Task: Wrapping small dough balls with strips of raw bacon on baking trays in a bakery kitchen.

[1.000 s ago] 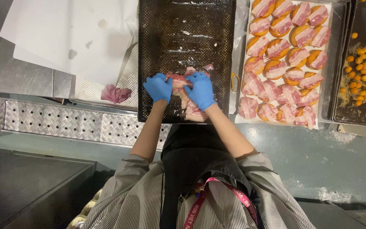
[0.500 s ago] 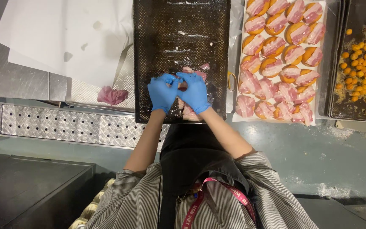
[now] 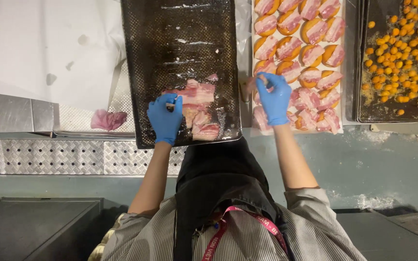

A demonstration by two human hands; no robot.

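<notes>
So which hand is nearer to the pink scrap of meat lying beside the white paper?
The left hand. It rests on the dark tray, just right of the pink scrap. The right hand is much farther right, over the wrapped pieces.

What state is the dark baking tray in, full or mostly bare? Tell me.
Mostly bare: the dark baking tray holds only a few bacon pieces near its front edge, by the left hand.
</notes>
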